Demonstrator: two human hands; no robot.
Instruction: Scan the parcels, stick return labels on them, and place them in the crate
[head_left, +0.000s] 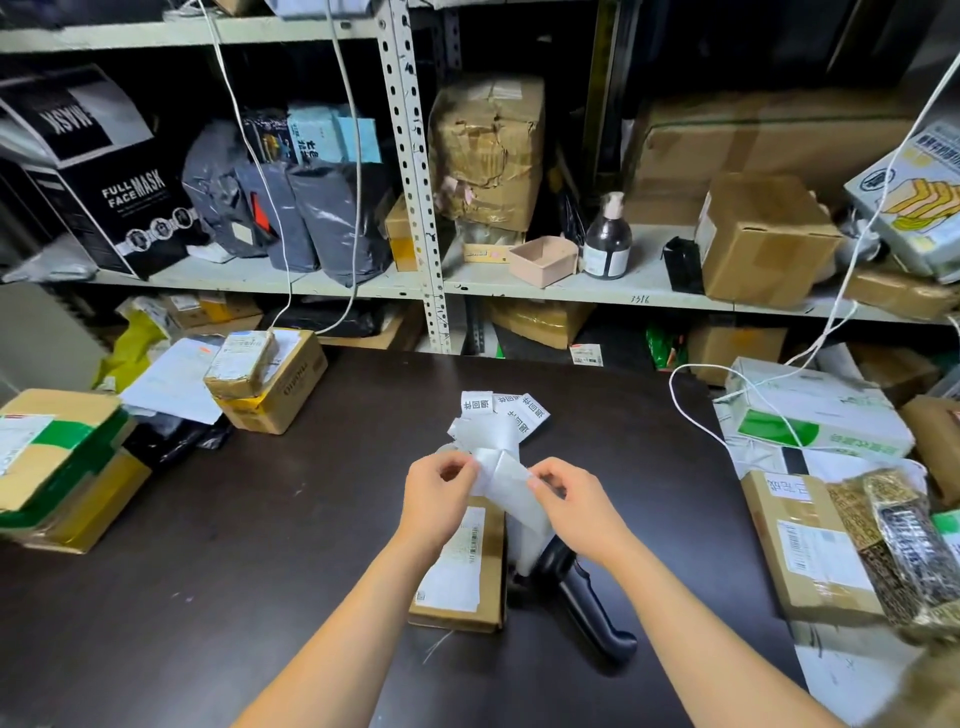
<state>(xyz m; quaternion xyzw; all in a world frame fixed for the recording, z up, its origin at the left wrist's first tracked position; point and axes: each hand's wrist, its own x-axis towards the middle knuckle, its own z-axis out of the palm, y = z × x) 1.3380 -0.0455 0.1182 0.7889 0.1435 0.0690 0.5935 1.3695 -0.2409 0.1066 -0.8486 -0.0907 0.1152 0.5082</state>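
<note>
A strip of white return labels fans out above the middle of the dark table. My left hand and my right hand each pinch the strip's lower end, a white backing piece stretched between them. Below my hands a flat cardboard parcel with a white barcode label lies on the table. Right beside it lies a scanner with a white head and black handle. No crate is recognisable in view.
Stacked cardboard parcels sit at the table's left edge, with a yellow box behind them. More parcels and patterned packets crowd the right edge. Shelves full of boxes and bags stand behind. White cables hang across.
</note>
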